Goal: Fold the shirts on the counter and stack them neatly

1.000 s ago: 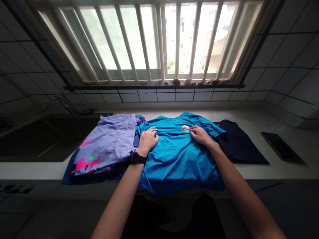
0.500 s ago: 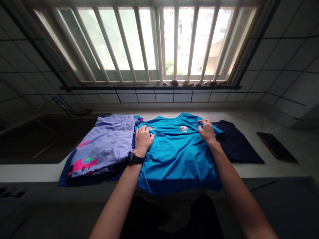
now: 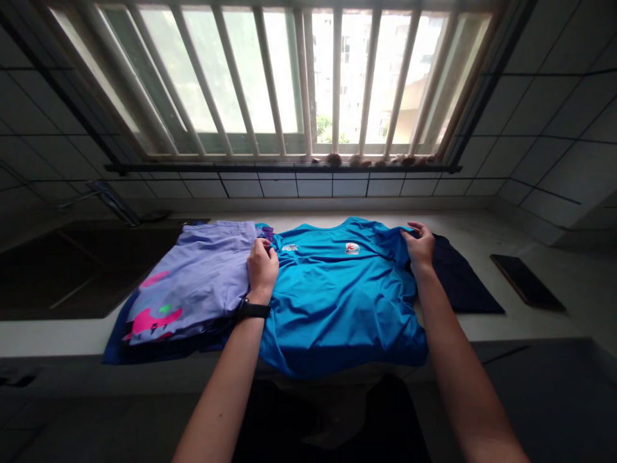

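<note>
A blue T-shirt [image 3: 337, 296] with two small chest logos lies spread on the counter, its hem hanging over the front edge. My left hand [image 3: 263, 265], with a black watch [image 3: 254, 308] on the wrist, is closed on the shirt's left sleeve. My right hand [image 3: 420, 244] pinches the right sleeve and stretches it outward. Left of the shirt sits a stack of clothes topped by a lilac garment [image 3: 202, 276] with a pink print. A folded dark navy garment [image 3: 465, 276] lies partly behind my right hand.
A dark sink [image 3: 81, 270] with a faucet [image 3: 113, 202] is at the left. On the right, a phone-like dark slab [image 3: 527, 281] lies on the white counter [image 3: 482, 328]. A barred window [image 3: 289, 83] rises behind.
My right hand has moved outward, pulling the right sleeve with it. My left hand has shifted left onto the left sleeve and its fingers have closed. The view has shifted slightly.
</note>
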`<state>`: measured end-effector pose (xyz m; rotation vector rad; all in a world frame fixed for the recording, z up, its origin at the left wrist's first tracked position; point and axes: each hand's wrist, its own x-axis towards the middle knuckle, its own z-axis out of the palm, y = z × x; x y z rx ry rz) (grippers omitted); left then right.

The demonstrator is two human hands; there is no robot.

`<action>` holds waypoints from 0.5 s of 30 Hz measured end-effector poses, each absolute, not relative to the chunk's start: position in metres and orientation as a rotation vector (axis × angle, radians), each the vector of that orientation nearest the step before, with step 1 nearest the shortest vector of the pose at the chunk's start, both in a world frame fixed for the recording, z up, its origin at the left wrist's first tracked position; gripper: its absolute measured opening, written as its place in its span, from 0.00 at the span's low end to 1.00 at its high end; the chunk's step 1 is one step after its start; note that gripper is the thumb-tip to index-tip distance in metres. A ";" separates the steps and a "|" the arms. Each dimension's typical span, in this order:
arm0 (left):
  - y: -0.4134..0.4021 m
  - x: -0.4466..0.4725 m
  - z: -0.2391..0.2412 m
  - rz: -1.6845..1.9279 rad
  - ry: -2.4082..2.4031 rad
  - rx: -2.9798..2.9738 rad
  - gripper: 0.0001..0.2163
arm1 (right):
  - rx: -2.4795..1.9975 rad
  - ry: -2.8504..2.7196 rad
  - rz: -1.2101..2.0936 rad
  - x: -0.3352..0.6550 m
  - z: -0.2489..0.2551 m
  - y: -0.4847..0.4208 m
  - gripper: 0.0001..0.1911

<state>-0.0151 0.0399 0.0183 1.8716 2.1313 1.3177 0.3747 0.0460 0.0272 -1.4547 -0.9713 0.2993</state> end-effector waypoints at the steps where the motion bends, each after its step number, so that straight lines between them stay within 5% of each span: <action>1: 0.041 -0.015 0.019 1.382 2.092 1.845 0.08 | -1.453 -0.911 0.319 0.376 0.026 0.048 0.21; 9: 0.043 -0.021 0.015 1.283 2.110 1.592 0.19 | -1.928 -1.025 0.244 0.392 0.022 0.032 0.16; 15: 0.041 -0.018 0.023 1.311 2.127 1.555 0.05 | -1.594 -0.692 0.190 0.393 0.031 0.042 0.07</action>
